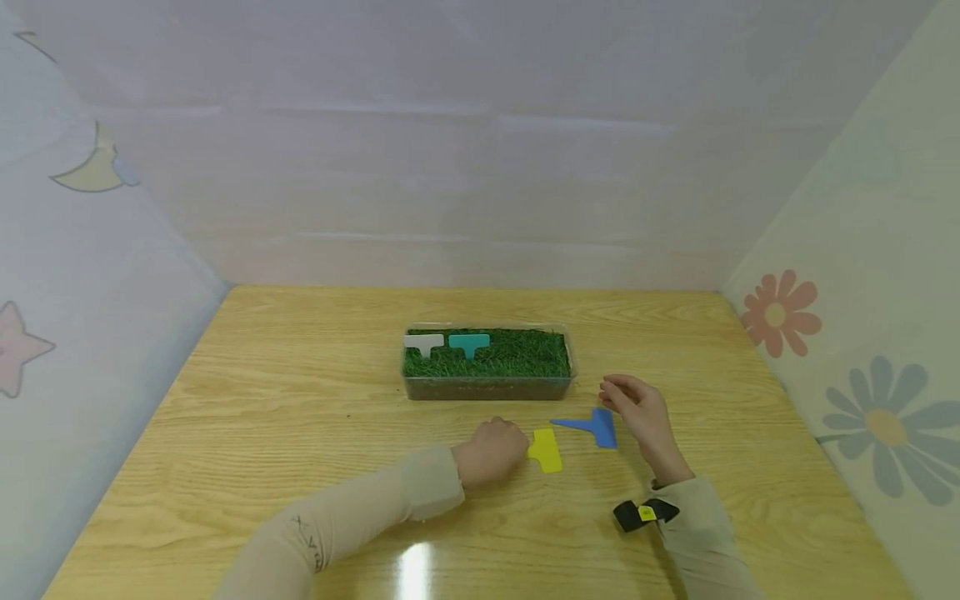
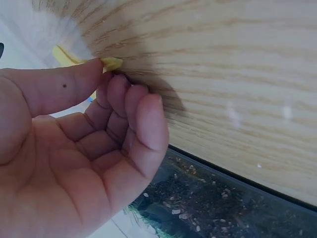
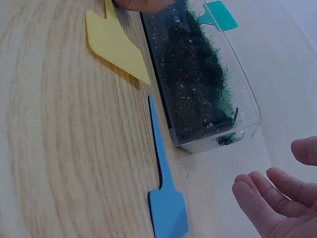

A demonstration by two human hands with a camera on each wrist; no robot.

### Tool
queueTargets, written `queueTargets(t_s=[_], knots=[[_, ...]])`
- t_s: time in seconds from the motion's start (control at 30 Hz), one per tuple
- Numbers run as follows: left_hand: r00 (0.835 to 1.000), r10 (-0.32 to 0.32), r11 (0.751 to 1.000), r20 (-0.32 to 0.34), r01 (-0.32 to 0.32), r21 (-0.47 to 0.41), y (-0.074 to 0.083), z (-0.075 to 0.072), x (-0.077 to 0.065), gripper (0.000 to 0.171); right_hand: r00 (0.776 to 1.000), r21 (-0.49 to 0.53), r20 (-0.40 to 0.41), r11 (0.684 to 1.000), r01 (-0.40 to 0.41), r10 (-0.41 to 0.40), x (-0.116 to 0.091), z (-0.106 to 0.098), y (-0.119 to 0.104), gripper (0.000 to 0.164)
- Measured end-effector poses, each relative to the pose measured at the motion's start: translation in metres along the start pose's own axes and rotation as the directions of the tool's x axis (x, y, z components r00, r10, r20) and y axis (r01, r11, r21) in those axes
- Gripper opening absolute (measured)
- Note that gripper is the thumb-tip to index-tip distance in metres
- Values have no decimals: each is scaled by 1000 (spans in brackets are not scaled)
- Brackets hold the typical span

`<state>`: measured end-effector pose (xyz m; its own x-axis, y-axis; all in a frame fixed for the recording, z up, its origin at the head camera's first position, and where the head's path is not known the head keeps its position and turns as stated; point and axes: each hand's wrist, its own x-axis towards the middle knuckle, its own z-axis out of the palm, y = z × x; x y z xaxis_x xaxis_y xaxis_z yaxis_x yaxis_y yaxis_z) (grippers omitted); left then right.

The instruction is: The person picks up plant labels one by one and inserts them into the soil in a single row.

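Note:
My left hand [image 1: 492, 452] pinches the stem of a yellow T-shaped plant label [image 1: 546, 451] between thumb and fingers. In the left wrist view the stem's tip [image 2: 113, 63] pokes out past the thumb. The label's wide head, seen in the right wrist view, is close above the wood or touching it; I cannot tell which. To its right a blue plant label [image 1: 603, 427] lies on the table, stem pointing left. My right hand [image 1: 641, 417] hovers beside the blue label's head, fingers relaxed and holding nothing.
Behind the hands stands a clear planter box [image 1: 487, 389] of soil topped with green grass [image 1: 525, 354]. A white label [image 1: 424, 342] and a teal label [image 1: 469, 342] stand upright in its left half. A black strap [image 1: 633, 517] is around the right sleeve. Patterned walls surround the wooden table [image 1: 300, 400].

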<state>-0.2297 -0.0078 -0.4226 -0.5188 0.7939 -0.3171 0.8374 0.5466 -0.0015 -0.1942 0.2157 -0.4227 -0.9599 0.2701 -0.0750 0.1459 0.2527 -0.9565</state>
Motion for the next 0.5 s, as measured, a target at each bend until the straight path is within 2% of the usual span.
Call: queueTargets(t_s=[0.2, 0.5], knots=[[999, 0, 999, 33, 1, -32, -4, -2, 0, 12, 1000, -4, -5, 1000, 4, -4, 0, -1, 1, 38], [998, 50, 997, 29, -48, -55, -9, 1, -1, 11, 1000, 7, -4, 1000, -7, 7, 0, -2, 0, 38]])
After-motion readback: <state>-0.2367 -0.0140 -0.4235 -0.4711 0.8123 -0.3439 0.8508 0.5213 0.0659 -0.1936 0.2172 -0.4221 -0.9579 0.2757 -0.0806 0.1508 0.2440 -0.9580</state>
